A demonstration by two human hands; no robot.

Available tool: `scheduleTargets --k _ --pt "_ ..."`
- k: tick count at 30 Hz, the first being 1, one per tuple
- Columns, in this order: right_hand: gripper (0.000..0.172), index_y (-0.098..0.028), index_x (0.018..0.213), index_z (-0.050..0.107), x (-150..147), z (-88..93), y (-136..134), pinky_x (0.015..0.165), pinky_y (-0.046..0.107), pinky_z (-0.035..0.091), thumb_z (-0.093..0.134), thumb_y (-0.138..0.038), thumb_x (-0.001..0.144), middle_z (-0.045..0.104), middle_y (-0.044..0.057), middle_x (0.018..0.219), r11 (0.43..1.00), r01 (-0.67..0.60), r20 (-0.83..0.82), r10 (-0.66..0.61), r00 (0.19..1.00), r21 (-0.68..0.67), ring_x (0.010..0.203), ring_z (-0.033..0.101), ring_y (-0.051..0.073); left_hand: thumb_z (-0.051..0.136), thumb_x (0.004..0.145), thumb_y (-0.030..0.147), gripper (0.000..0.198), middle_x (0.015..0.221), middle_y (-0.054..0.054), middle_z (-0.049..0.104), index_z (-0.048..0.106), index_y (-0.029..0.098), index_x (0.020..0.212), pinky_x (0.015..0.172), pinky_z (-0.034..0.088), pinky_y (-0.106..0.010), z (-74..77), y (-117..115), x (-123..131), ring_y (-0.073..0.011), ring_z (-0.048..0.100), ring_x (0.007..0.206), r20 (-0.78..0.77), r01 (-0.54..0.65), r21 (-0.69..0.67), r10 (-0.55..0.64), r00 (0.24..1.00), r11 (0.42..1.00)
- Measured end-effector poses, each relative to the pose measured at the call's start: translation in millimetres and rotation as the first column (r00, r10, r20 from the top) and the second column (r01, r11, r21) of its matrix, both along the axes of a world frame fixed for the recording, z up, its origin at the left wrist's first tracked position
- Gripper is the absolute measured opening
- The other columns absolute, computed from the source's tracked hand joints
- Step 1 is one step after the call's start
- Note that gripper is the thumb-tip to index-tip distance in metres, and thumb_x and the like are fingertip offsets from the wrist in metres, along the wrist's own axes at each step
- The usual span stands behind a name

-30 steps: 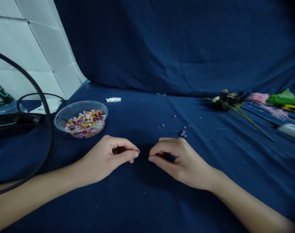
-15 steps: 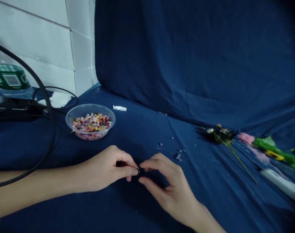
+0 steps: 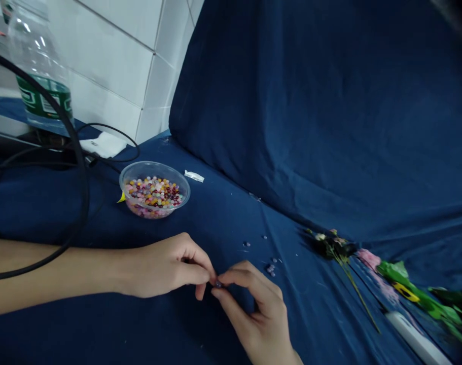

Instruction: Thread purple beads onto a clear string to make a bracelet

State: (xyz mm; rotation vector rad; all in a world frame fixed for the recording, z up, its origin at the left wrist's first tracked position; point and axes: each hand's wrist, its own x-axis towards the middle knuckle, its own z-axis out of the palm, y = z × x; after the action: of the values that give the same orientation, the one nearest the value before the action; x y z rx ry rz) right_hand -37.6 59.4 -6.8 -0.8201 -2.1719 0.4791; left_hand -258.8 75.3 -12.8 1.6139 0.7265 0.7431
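My left hand comes in from the left with thumb and index finger pinched together. At its fingertips is a small purple bead. My right hand meets it from the lower right, thumb and index finger closing around the same bead. Any thread through the bead is too fine to make out. Several loose purple beads lie on the dark blue cloth beyond my right hand. A clear plastic bowl of many-coloured beads stands behind my left hand.
A black cable loops across the left side, in front of my forearm. Behind it are a plastic bottle and white tissue. A small white wrapper lies near the bowl. Artificial flowers and a white bar-shaped object lie at right.
My right fingertips have come in from just apart to the bead at my left fingertips. The view has tilted and shifted, so the bowl and bottle appear farther right.
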Motion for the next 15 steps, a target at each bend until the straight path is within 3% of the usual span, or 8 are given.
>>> scheduleTargets --k 2,7,15 --pt "0.012 -0.023 0.092 0.07 -0.3 0.5 0.4 0.061 0.029 0.052 0.072 -0.012 0.086 0.069 0.001 0.079 1.0 0.019 -0.012 -0.019 1.0 0.006 0.068 0.066 0.016 0.056 0.086 0.018 0.025 0.072 -0.001 0.074 0.081 0.02 0.087 0.063 0.037 -0.027 1.8 0.1 0.0 -0.0155 0.059 0.068 0.017 -0.004 -0.024 0.004 1.0 1.0" --pt "0.012 -0.023 0.089 0.07 0.9 3.7 1.1 0.061 0.03 0.052 0.072 -0.012 0.085 0.069 0.0 0.078 0.998 0.066 -0.032 -0.065 0.997 0.023 0.067 0.065 0.017 0.058 0.084 0.019 0.023 0.073 -0.001 0.073 0.08 0.018 0.092 0.049 0.027 -0.025 0.7 0.6 0.4 -0.0115 0.043 0.054 -0.055 -0.024 -0.035 0.022 0.998 0.999" --pt "0.014 -0.022 0.09 0.07 -0.3 -2.6 3.0 0.062 0.026 0.051 0.073 -0.01 0.085 0.067 -0.001 0.078 1.0 0.027 -0.018 -0.027 0.999 -0.006 0.068 0.065 0.014 0.069 0.085 0.028 0.015 0.071 0.001 0.065 0.078 0.016 0.09 0.059 0.037 -0.023 -1.6 -0.5 2.6 -0.0124 0.052 0.065 -0.006 -0.013 -0.029 0.013 1.0 0.999"
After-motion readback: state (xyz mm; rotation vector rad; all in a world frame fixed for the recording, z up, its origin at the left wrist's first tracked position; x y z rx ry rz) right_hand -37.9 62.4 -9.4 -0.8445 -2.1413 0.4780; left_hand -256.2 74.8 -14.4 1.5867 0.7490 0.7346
